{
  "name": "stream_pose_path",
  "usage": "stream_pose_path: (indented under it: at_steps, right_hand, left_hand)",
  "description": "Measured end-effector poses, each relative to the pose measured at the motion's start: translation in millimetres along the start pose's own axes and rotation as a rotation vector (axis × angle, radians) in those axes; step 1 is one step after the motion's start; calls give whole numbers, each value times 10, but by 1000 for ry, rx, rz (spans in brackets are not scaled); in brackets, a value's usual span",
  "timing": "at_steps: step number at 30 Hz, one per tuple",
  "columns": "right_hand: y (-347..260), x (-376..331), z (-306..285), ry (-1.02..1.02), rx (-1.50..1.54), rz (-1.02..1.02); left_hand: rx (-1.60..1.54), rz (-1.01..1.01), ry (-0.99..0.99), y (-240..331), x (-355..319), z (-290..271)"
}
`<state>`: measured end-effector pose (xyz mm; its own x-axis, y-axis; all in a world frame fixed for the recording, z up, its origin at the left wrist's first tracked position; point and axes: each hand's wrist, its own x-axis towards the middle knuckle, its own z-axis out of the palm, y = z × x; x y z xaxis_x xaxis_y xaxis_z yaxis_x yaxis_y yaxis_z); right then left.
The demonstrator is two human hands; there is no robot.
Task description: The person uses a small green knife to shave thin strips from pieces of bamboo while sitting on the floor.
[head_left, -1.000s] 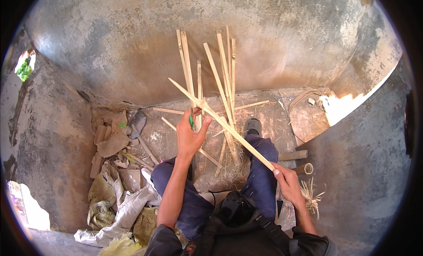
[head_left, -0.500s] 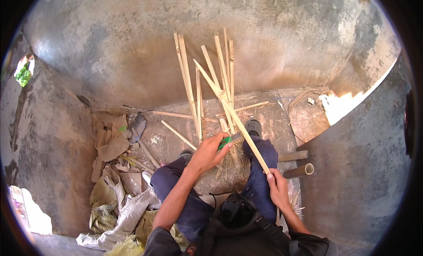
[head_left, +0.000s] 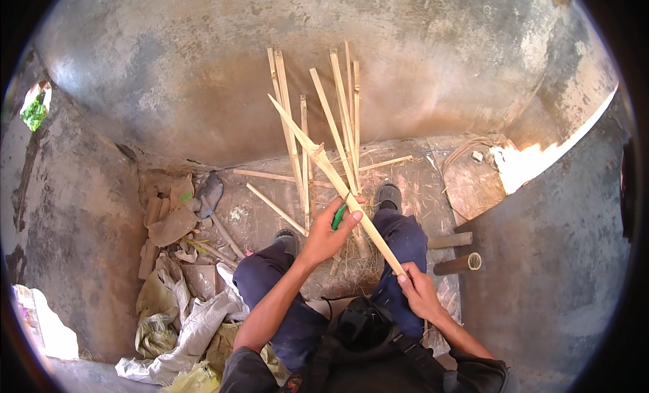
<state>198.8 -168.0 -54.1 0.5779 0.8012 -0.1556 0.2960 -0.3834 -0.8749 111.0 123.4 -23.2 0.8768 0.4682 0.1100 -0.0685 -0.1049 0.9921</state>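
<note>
My right hand [head_left: 420,293] grips the near end of a long, pale bamboo strip [head_left: 380,240], which slants away to the upper left over my legs. My left hand [head_left: 326,239] is closed around a knife with a green handle [head_left: 339,217]; it is up against the strip about halfway along, and the blade is mostly hidden there. A raised node shows on the strip farther up. Beyond it, several bamboo strips [head_left: 341,116] lean against the wall.
Two round bamboo poles [head_left: 460,264] jut out at the right by my knee. Crumpled sacks [head_left: 193,332] lie at the lower left, below broken tiles [head_left: 169,227]. Loose strips [head_left: 276,209] and shavings lie on the floor. A concrete wall [head_left: 223,88] curves across the far side.
The strip's far end has swung left, and my right hand has shifted slightly left and nearer. My left hand, with the knife turned, has come up against the strip.
</note>
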Motion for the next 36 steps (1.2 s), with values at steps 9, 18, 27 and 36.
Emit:
stream_pose_path:
  at_steps: [9, 18, 27, 36]
  right_hand:
    - [-62, 126, 86, -8, 94, -65]
    - [59, 221, 141, 88, 225, -41]
    - [76, 246, 149, 124, 205, -107]
    - [101, 260, 173, 151, 171, -138]
  left_hand:
    - [243, 43, -16, 92, -67, -18]
    - [640, 246, -21, 4, -121, -32]
    - [637, 379, -96, -46, -176, 59]
    - [716, 341, -188, 17, -259, 116]
